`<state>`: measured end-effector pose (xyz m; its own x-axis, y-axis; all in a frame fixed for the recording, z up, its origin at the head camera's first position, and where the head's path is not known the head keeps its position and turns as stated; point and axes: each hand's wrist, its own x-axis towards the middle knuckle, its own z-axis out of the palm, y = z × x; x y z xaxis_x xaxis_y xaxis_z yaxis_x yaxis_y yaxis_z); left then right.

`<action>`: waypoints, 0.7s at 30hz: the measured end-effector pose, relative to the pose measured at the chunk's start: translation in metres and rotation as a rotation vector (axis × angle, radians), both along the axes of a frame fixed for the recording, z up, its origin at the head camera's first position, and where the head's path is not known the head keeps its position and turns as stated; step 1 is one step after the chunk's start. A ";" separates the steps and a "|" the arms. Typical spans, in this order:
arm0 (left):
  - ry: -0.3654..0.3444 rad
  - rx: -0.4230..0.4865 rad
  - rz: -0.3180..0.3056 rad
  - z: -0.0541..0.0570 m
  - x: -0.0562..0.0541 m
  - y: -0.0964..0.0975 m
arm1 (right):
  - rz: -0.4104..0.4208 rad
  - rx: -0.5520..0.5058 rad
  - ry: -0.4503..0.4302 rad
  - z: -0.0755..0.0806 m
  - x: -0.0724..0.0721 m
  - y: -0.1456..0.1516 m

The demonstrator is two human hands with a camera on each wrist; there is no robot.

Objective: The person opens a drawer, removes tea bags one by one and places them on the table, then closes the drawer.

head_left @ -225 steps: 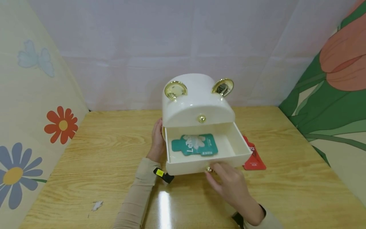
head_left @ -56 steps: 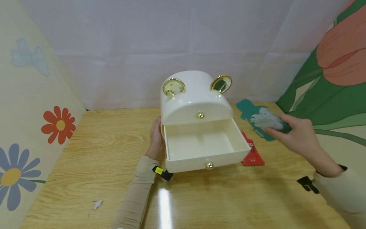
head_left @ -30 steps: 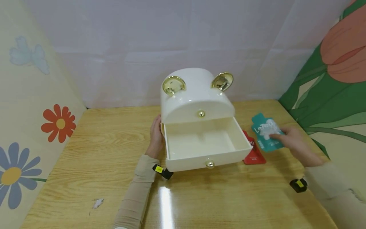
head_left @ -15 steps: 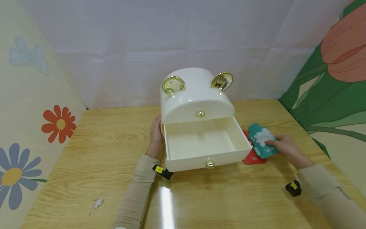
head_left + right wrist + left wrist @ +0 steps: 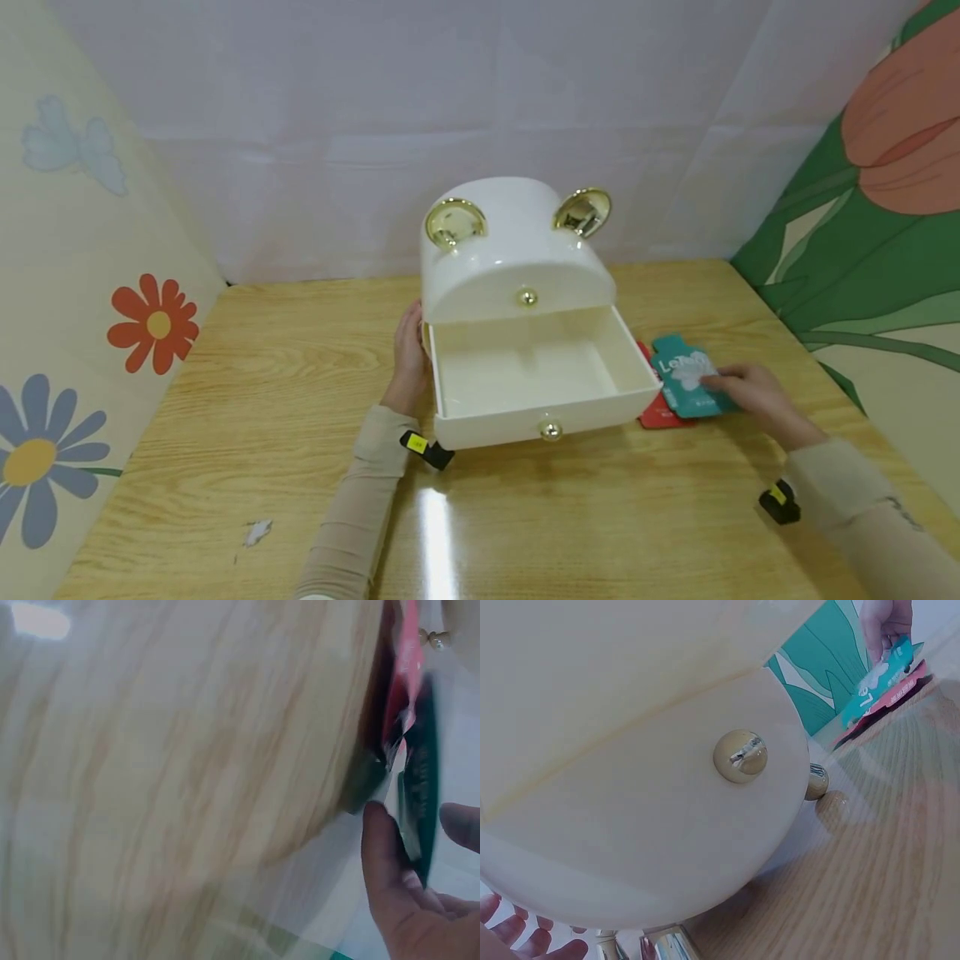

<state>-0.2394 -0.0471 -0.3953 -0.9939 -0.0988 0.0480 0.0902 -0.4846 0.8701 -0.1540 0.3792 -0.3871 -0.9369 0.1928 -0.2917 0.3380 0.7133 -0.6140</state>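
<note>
Right hand (image 5: 753, 396) pinches the near edge of a teal pouch (image 5: 686, 385) between thumb and fingers, printed face up, white flower on it and lettering that begins "LeTe"; the pouch reaches from the fingertips leftward and away, its narrow neck farthest from the hand; just left of that hand, partly under the teal pouch, a red pouch (image 5: 663, 415), most of its print covered; left wrist view shows the teal above the red, close together at the table; right wrist view has both blurred, thumb and fingers on opposite sides of the teal one; left hand (image 5: 408, 362) lies against the side of a white box (image 5: 517, 250), fingers extended rather than curled, tips partly hidden behind the box in the head view; between the hands, the box's lower drawer (image 5: 487, 431) stands pulled out toward the person, gold knob (image 5: 551, 430) on its front; above it a rounded upper front with a second gold knob (image 5: 527, 297); two gold ears (image 5: 455, 223) on top, one nearer each hand; wooden table (image 5: 300, 400) under everything, a pale worn patch (image 5: 258, 532) to the near left of the left hand; black wrist device (image 5: 780, 504) with a yellow label below the right hand, a similar one below the left; white cloth (image 5: 337, 167) beyond both hands.
</note>
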 end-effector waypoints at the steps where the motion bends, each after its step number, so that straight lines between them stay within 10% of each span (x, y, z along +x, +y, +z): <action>1: 0.000 -0.001 0.004 0.000 0.000 0.000 | 0.001 0.010 0.000 0.001 0.001 0.000; 21: 0.008 0.040 0.016 -0.003 -0.002 0.001 | 0.072 0.164 0.116 0.001 0.008 0.003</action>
<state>-0.2416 -0.0465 -0.3982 -0.9919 -0.1164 0.0515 0.1048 -0.5177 0.8491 -0.1461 0.3820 -0.3863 -0.9754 0.1602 -0.1518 0.2166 0.8265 -0.5196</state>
